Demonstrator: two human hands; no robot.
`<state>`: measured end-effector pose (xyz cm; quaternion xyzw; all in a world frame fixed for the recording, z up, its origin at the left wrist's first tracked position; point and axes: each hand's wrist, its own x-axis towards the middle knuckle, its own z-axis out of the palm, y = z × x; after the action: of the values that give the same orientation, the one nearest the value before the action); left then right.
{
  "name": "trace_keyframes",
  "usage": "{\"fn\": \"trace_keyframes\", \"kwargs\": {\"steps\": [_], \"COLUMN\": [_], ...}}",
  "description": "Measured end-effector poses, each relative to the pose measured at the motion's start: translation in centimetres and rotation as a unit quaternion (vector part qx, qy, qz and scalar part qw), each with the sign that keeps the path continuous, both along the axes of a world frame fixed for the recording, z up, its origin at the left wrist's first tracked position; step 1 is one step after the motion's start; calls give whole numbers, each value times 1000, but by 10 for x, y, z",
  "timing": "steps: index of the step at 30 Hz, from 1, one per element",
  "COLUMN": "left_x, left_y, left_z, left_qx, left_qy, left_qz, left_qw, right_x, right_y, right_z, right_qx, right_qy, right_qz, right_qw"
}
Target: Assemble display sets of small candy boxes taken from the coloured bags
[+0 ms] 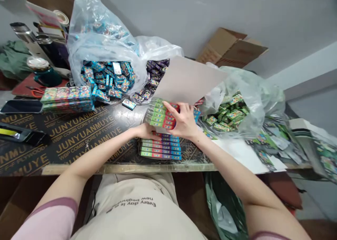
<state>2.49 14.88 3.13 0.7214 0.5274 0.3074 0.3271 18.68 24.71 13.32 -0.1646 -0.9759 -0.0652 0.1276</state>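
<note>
A block of small printed boxes (159, 114), in green, red and blue columns, is tilted up in front of me. Across its face and lower edge spreads my right hand (185, 122), gripping it with thumb and fingers. At the lower left edge my left hand (146, 131) is closed, its fingertips partly hidden beneath the block. A pale cardboard flap (188, 79) stands up behind the boxes; where it joins them is hidden. Directly below my hands, more small boxes lie in neat rows (160, 149) near the table's front edge.
Clear plastic bags hold loose blue boxes (110, 76), purple boxes (155, 71) and green boxes (231, 113). At left are stacked printed packs (67, 96), a phone (22, 106), scissors (35, 91) and a mug (47, 76). White sheets (240, 152) lie right; a carton (231, 48) stands behind.
</note>
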Motion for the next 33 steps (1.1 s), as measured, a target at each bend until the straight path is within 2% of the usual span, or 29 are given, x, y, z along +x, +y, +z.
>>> {"fn": "trace_keyframes", "kwargs": {"steps": [3,5,7,10,12,16,19,22,27,30,33], "left_x": [-3,-7,-9,-8,-7,-11,-22,-30,-21,-9,0], "left_y": [-24,-45,-59,-55,-39,-19,-24,-28,-25,-29,-36], "left_z": [7,20,39,67,74,64,56,55,47,42,40], "left_qx": [-10,-4,22,77,101,68,47,44,36,53,80], "left_qy": [71,131,171,210,248,299,296,301,294,313,339], "left_qz": [-50,-35,-7,79,120,93,86,92,99,127,147], "left_qw": [996,991,985,972,956,947,950,948,950,940,926], "right_x": [4,7,11,14,12,2,-11,-16,4,19,26], "right_y": [3,1,0,2,2,-2,-6,-2,10,13,10], "right_z": [-25,-32,-36,-39,-41,-43,-49,-54,-51,-51,-58], "right_qx": [-8,-26,-51,-80,-93,-142,-178,-196,-205,-184,-175], "right_qy": [-15,-27,-39,-66,-81,-100,-84,-73,-71,-89,-92], "right_qz": [24,35,38,43,40,50,90,114,114,89,69], "right_qw": [1000,999,997,994,992,984,976,971,970,975,978]}}
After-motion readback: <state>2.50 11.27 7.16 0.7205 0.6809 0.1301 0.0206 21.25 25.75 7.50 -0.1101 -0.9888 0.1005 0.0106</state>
